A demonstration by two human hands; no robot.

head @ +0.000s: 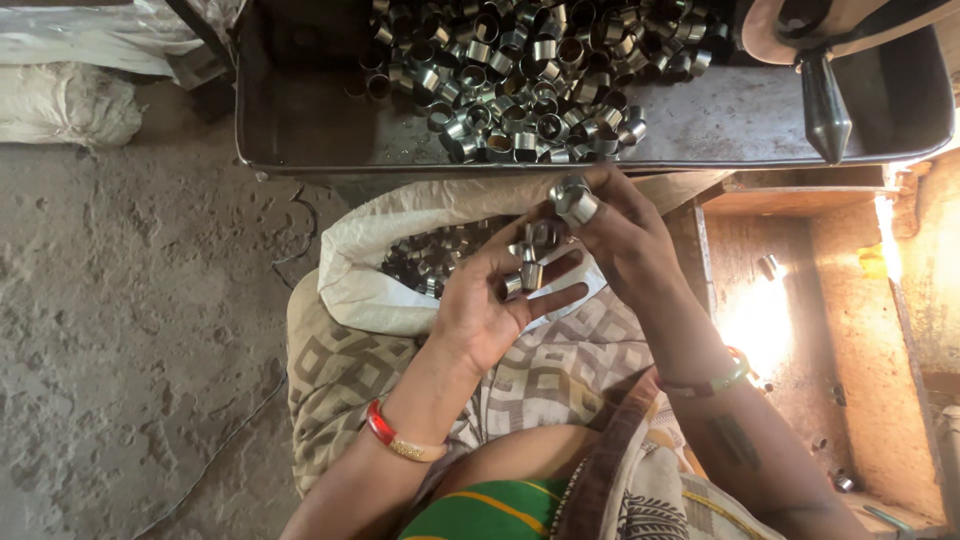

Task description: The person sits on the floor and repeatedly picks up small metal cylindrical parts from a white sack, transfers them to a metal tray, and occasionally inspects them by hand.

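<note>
Across the top of your view lies the long dark metal tray [300,130], its length running left to right, with a heap of short shiny steel ring bushes [530,70] piled toward its middle and a dark pointed metal cone [826,110] hanging tip-down over its right end. Below it, on your patterned cloth lap [540,380], sits the open white woven sack [370,280], holding more of the same rings. Your left hand [490,310] is palm up and loosely cupped, several small steel rings [530,262] resting on its fingers. Your right hand [625,235] pinches one short steel ring [575,200] at the fingertips, just under the tray's edge; I cannot tell which way its bore faces.
</note>
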